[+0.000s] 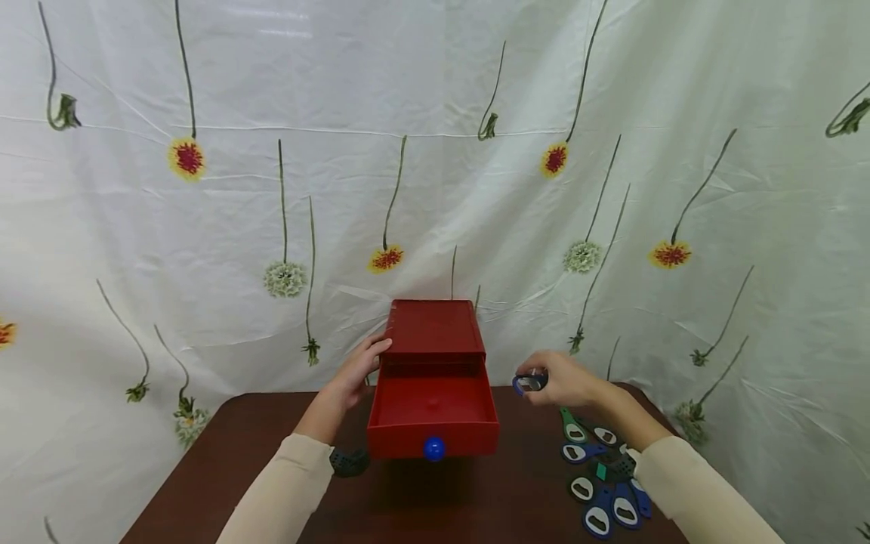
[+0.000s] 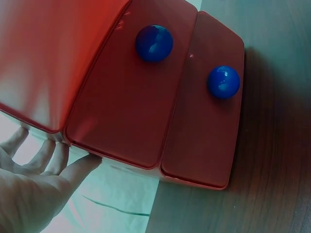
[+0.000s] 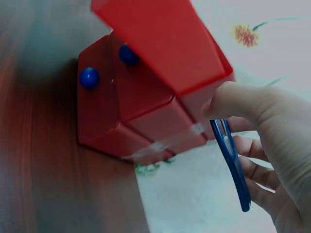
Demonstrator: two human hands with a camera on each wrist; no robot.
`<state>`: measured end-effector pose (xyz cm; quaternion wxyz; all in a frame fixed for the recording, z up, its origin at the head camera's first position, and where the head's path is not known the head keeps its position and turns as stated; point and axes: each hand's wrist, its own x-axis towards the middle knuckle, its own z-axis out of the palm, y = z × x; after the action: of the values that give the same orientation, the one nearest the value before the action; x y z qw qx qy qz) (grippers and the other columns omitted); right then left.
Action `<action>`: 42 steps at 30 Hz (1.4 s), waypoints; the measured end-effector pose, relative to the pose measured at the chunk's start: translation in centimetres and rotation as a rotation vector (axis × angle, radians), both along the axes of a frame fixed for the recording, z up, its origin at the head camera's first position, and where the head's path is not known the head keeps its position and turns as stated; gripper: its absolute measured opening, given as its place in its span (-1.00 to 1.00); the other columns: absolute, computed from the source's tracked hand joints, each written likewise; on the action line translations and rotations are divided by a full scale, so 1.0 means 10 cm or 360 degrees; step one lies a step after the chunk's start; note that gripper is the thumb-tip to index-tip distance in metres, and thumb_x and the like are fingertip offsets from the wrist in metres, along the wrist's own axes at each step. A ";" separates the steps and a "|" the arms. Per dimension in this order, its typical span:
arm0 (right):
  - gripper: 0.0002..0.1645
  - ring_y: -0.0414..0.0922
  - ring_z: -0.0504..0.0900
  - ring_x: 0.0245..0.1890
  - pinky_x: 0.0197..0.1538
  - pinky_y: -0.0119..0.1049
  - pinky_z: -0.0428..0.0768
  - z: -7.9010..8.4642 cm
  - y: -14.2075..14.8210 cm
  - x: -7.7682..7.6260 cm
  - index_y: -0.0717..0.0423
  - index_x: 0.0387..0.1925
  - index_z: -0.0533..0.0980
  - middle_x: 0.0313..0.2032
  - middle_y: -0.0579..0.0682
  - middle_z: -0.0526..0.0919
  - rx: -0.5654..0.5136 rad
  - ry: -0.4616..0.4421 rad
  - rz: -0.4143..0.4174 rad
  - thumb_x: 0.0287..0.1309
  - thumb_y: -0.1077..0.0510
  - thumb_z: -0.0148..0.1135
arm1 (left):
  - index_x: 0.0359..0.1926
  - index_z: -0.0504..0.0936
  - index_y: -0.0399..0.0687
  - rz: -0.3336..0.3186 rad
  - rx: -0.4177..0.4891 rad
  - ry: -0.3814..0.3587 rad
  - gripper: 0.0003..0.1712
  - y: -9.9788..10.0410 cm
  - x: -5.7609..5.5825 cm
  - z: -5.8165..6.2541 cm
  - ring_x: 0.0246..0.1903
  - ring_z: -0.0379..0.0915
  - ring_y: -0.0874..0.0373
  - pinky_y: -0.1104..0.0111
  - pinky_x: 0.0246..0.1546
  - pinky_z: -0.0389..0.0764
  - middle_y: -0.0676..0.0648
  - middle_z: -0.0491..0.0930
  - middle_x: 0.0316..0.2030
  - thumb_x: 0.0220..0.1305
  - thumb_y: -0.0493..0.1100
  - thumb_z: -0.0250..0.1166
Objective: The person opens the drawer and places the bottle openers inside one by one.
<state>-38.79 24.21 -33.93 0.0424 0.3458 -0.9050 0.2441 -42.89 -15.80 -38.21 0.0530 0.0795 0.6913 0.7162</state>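
A small red drawer cabinet (image 1: 435, 326) stands on the table, its top drawer (image 1: 433, 432) pulled out and bare inside. My left hand (image 1: 359, 369) touches the cabinet's left side with extended fingers; the left wrist view shows the fingertips along that side. To the right of the drawer, my right hand (image 1: 559, 380) pinches a blue bottle opener (image 3: 232, 167) between thumb and fingers, held in the air. In the right wrist view the opener is seen edge-on. Two lower drawers with blue knobs (image 2: 223, 82) are closed.
Several blue, green and black bottle openers (image 1: 598, 521) lie on the table's right side, partly under my right forearm. A small green piece (image 1: 601, 471) lies among them. The dark brown table (image 1: 224, 453) ends at a white flowered curtain (image 1: 435, 189).
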 end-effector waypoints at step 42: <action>-0.55 -0.26 0.52 -0.15 -0.07 -0.44 0.53 0.33 -1.93 -0.13 0.09 0.08 0.72 -0.09 -0.12 0.67 0.0396 0.0099 0.0513 0.19 0.01 0.46 | 0.60 0.10 -0.08 -0.0029 0.0043 -0.0004 -0.24 -0.03 0.00 -0.01 0.49 0.00 -0.31 -0.33 0.23 0.33 -0.29 0.14 0.51 0.59 0.13 0.10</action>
<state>-40.08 4.86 -30.66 -0.0122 0.4960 -0.8595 0.1232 -42.90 -16.13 -38.29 0.0594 0.0856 0.6807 0.7252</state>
